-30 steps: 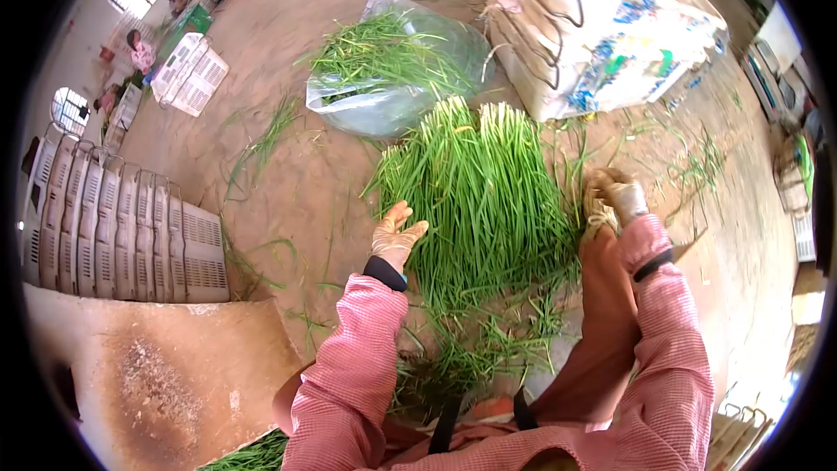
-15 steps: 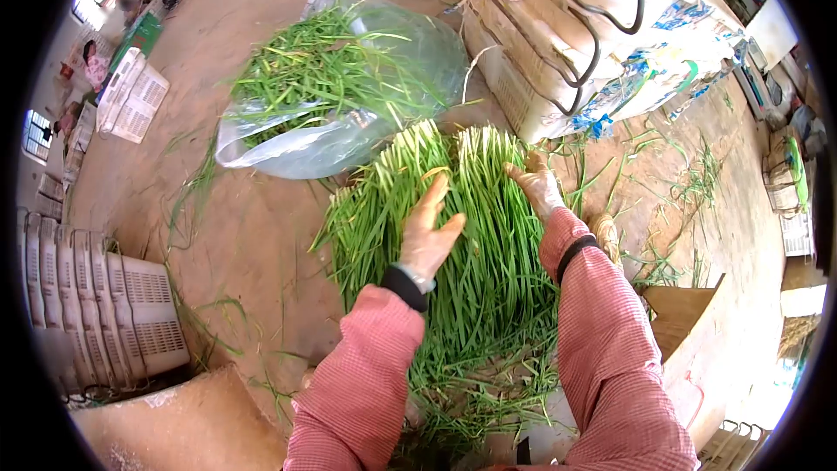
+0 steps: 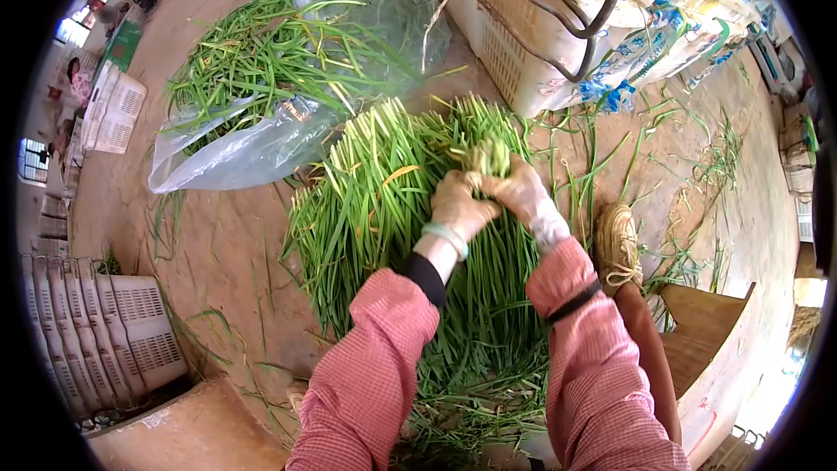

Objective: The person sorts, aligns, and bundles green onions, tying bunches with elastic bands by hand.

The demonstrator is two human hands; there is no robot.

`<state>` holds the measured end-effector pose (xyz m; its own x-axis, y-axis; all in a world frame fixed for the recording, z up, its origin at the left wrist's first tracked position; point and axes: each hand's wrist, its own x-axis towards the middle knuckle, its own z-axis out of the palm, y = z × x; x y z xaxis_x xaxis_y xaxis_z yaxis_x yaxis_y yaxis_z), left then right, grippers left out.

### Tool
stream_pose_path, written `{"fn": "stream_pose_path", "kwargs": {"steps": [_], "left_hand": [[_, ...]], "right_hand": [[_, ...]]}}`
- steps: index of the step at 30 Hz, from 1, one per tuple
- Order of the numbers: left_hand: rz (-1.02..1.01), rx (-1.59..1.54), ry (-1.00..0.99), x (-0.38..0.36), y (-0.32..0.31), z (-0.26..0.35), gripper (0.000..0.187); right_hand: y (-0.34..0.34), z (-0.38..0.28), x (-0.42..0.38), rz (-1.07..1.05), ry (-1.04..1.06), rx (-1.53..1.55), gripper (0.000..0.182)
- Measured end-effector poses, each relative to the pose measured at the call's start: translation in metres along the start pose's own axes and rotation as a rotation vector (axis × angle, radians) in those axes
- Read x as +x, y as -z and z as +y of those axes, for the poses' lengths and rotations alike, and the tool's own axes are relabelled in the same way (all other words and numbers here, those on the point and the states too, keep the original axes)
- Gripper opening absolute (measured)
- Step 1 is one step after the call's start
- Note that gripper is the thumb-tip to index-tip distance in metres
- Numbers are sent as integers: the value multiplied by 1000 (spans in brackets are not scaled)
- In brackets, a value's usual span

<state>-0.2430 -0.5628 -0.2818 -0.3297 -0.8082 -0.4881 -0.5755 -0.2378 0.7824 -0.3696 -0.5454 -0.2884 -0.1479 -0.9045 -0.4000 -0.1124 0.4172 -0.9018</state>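
Note:
A wide heap of Chinese chives lies before me, pale cut ends pointing away and long green leaves toward me. On its right part, my left hand and my right hand are closed side by side around one bunch of chives. The hands touch at the thumbs, and the bunch's pale ends stick out beyond them. Most of the fingers curl out of sight under the bunch. Loose chive leaves are strewn at the near end of the heap.
An open clear plastic bag with loose chives stands beyond the heap. Stacked white crates with metal handles rise at the upper right. More crates stand at left. A shoe rests right of the heap. People are in the far left background.
My hands were apart with fingers open above the heap; now they have come together and closed on a bunch of chives. The view has shifted, so the bag sits further left.

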Motion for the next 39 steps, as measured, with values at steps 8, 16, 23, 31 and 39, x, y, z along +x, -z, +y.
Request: {"fn": "stream_pose_path", "kwargs": {"steps": [8,16,23,31,39], "left_hand": [[132,563,-321,-49,-47,-13,78],[327,-220,-462,-34,14,19,31],[411,333,-188,33,-36,-46,34],[475,-291,-332,33,-42,-63,14],[640,-89,-681,-30,-28,-30,20]], "right_hand": [[9,22,-52,93,81,488,60],[30,34,-83,280,145,601,35],[70,32,-42,293,-206,257,35],[32,29,-23,501,-341,167,28],[64,87,-57,352,-16,767,32]]}}
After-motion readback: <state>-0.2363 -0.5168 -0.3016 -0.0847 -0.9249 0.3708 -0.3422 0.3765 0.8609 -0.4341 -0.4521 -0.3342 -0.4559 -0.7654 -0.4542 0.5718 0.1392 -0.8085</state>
